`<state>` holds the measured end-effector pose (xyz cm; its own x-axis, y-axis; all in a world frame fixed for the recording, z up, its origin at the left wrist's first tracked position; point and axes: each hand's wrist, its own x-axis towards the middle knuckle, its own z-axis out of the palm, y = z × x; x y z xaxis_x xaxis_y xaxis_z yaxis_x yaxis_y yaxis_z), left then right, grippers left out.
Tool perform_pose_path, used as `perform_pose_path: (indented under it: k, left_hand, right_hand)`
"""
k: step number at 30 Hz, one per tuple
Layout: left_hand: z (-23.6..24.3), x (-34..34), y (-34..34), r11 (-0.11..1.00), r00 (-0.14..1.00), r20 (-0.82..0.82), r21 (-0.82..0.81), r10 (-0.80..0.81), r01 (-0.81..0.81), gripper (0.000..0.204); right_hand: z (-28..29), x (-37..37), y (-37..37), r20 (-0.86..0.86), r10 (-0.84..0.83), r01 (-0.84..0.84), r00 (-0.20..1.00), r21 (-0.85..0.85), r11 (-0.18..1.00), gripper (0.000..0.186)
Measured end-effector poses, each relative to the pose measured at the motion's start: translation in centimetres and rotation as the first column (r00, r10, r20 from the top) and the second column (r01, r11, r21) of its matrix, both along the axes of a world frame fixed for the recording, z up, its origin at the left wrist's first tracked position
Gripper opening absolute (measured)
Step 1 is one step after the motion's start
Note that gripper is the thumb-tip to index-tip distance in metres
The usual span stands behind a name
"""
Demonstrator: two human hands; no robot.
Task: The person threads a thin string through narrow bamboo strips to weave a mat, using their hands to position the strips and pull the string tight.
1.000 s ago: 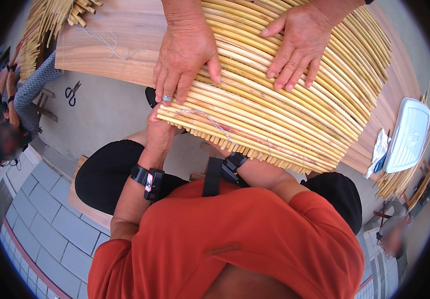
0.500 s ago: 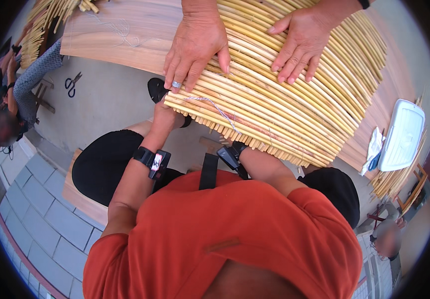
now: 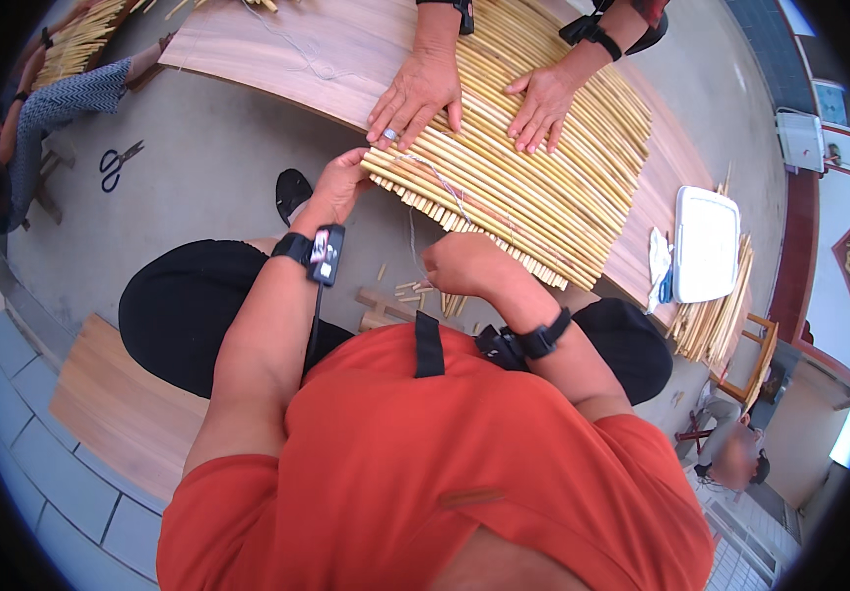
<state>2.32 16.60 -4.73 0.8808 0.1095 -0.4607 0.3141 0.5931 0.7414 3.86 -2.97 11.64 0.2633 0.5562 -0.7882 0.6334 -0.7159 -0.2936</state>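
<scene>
A mat of yellow reed sticks [image 3: 543,167], tied with thin string and folded so cut ends show below, lies over the near table edge. My left hand [image 3: 341,184] grips its left corner, fingers closed around the edge. Below the mat's near edge is my right hand [image 3: 469,264], closed, with a thin pale string [image 3: 412,231] running from the mat to its fingertips. A twisted white and purple cord [image 3: 442,181] lies on the top sticks. Opposite me, a co-worker's two hands [image 3: 421,97] press flat on the mat.
The wooden table [image 3: 238,64] carries loose thread. At right are a white plastic box [image 3: 707,244], a cloth [image 3: 658,264] and a reed bundle [image 3: 709,315]. Scissors [image 3: 119,165] and short offcuts [image 3: 415,293] lie on the floor. A wooden bench [image 3: 115,399] is under me.
My right hand has come out from beneath the mat towards me, drawing the string into view. My left hand stays at the corner. The co-worker's hands still press on the sticks.
</scene>
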Motion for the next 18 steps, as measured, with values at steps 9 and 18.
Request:
perform_pose_path:
  k: [9,18]
  left_hand:
    - [1.4,2.2,3.0,0.913,0.916,0.114,-0.096,-0.385,0.396,0.027]
    - [2.1,3.0,3.8,0.824,0.828,0.037,0.134,-0.559,0.551,0.019]
  right_hand:
    - [1.9,2.0,-0.3,0.115,-0.64,0.463,0.76,0.595,0.657,0.015]
    - [-5.3,5.4,-0.9,-0.257,-0.769,0.692,0.585,0.652,0.309,0.012]
